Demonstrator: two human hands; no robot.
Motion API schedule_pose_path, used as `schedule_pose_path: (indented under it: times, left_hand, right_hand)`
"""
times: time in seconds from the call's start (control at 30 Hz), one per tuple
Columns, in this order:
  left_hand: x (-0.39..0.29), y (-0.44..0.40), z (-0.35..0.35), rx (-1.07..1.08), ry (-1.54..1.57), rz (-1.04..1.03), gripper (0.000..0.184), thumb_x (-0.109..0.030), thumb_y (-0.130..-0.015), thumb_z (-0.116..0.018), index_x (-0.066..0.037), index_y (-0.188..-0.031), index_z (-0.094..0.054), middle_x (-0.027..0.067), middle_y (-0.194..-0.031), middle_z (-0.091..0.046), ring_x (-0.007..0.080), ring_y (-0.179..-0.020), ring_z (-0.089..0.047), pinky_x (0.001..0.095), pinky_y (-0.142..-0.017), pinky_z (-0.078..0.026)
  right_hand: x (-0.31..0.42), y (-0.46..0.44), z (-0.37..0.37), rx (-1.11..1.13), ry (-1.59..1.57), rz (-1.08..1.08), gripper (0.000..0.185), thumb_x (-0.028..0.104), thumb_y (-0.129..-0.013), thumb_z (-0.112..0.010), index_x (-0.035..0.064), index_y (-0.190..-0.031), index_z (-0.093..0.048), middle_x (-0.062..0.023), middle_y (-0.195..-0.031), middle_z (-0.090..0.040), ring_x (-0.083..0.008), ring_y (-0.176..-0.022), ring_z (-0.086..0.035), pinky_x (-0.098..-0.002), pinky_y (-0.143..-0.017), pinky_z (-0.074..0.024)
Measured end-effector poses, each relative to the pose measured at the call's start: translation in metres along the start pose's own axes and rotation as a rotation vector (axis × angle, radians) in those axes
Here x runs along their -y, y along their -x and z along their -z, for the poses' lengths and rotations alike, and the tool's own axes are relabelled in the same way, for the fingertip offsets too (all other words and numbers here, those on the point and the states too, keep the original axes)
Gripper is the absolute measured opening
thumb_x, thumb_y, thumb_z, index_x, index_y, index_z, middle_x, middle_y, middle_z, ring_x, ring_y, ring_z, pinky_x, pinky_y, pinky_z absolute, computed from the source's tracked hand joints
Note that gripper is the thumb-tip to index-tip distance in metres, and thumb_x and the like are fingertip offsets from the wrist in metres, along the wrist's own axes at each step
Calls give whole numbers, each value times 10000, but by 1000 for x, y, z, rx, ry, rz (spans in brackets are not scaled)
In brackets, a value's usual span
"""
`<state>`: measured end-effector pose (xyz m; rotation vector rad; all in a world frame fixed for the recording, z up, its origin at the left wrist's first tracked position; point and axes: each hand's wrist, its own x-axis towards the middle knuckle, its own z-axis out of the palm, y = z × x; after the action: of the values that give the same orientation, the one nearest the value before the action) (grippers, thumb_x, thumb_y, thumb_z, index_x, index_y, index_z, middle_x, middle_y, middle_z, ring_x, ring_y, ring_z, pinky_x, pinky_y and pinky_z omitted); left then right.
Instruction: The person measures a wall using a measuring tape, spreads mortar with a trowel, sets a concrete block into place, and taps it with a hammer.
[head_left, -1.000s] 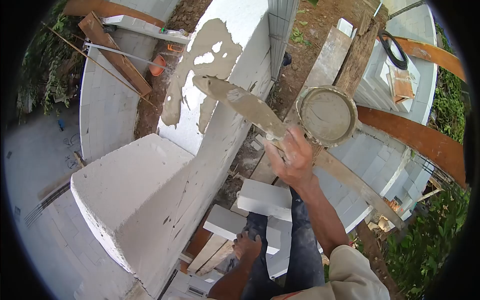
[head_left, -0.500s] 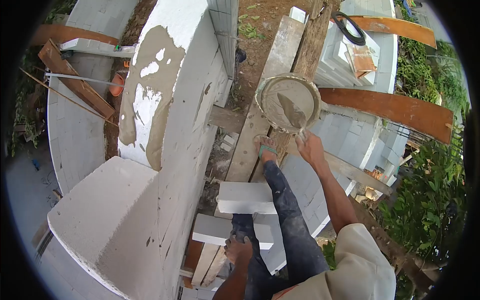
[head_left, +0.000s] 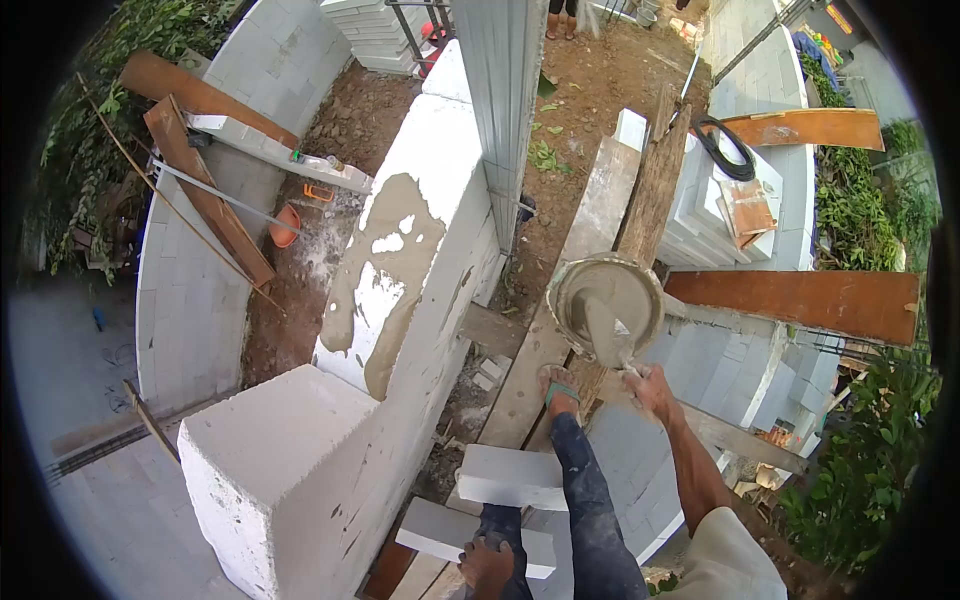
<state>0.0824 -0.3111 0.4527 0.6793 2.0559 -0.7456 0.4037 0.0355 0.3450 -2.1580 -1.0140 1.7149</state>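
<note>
My right hand [head_left: 651,391] grips a trowel [head_left: 603,335] by its handle, at the near rim of a round bucket [head_left: 655,290]. The trowel's blade lies in grey wet mortar [head_left: 620,275] and is coated with it. Down by my knee, my left hand [head_left: 486,567] has its fingers curled in, close to a white block [head_left: 455,535]; what is under the fingers is hidden. A second white block [head_left: 512,478] lies just above it. To the left, a patch of mortar [head_left: 412,250] is spread unevenly over the white wall top [head_left: 455,150], beside a higher white block [head_left: 290,425].
My sandalled foot [head_left: 560,390] stands on wooden planks [head_left: 515,390] beside the bucket. Stacked white blocks with a black coiled hose [head_left: 722,150] stand at the right. Brown boards [head_left: 800,300] cross there. A grey metal post [head_left: 495,90] rises beside the wall.
The view has tilted up, so the scene sits lower and a person's legs show at the far end. The trowel blade has turned and now carries mortar. My left hand stays by the knee.
</note>
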Motion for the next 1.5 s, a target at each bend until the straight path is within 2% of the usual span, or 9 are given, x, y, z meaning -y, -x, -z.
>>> schedule_pose_path:
  times: [0.1, 0.2, 0.27, 0.63, 0.83, 1.2, 1.37, 1.43, 1.5]
  left_hand:
    - [18, -10, -44, -52, 19, -24, 688, -521, -885, -740, -88, -1415, -667, 175, -1382, -655, 390, -1298, -619, 532, -1092, -496]
    - [29, -20, -95, -944, -683, -279, 398, -469, -1043, -595, -124, -1209, -702, 195, -1246, -683, 406, -1174, -671, 569, -954, -574]
    - [1, 14, 5, -19, -80, -200, 641, -582, -1058, -458, -94, -1444, -611, 248, -1395, -657, 456, -1267, -636, 640, -1019, -524]
    - [-13, 22, 26, 17, -1, -92, 597, -563, -1051, -483, -106, -1399, -646, 228, -1393, -653, 446, -1272, -638, 616, -1060, -501]
    - [-10, 20, 9, -60, -26, -126, 618, -588, -1026, -517, -102, -1382, -656, 204, -1368, -669, 431, -1247, -649, 608, -1015, -522]
    - [10, -14, -75, -179, -102, -10, 789, -663, -957, -595, -32, -1429, -628, 249, -1346, -677, 476, -1226, -643, 652, -961, -529]
    - [37, -27, -115, -1250, -946, -191, 846, -680, -956, -599, 41, -1397, -628, 266, -1263, -700, 464, -1185, -654, 628, -934, -541]
    - [26, -23, -107, -1232, -953, -98, 859, -691, -965, -586, 39, -1417, -600, 248, -1317, -680, 465, -1226, -634, 622, -937, -546]
    - [5, -5, -43, -410, -361, -69, 851, -665, -924, -654, 27, -1415, -582, 248, -1336, -659, 472, -1240, -627, 618, -996, -525]
  right_hand:
    - [33, 46, 9, 98, -146, 11, 217, 170, -933, -691, 18, -783, -650, -31, -591, -565, -139, -426, -483, -332, -413, -380]
    - [96, 82, 26, 246, -270, 61, 147, 179, -966, -681, 33, -978, -694, -6, -697, -595, -100, -503, -538, -283, -458, -411]
    - [143, 87, 50, 282, -284, 150, 138, 166, -972, -673, 32, -991, -700, 2, -694, -587, -99, -499, -528, -274, -457, -399]
    - [430, 2, 121, -49, 816, 1183, 441, 222, -920, -684, -34, -1278, -712, -210, -1259, -737, -358, -1119, -725, -423, -1002, -556]
    - [505, -10, 72, -113, 1312, 1590, 390, 194, -929, -696, 50, -1291, -690, -119, -1206, -703, -367, -1073, -706, -459, -919, -589]
    - [416, -84, 52, -641, 1024, 1569, 459, 79, -913, -711, 65, -1371, -674, -98, -1083, -636, -314, -1002, -655, -434, -833, -545]
    - [299, -85, 48, -705, 725, 1448, 509, -11, -841, -782, 42, -1336, -674, -130, -1081, -650, -340, -993, -651, -458, -851, -546]
    - [239, -65, 54, -665, 708, 1321, 491, -35, -839, -787, 33, -1312, -675, -139, -1064, -647, -354, -981, -654, -465, -846, -550]
    - [162, -43, 59, -535, 677, 1128, 437, 14, -856, -783, 28, -1281, -682, -161, -1058, -658, -382, -970, -670, -483, -828, -563]
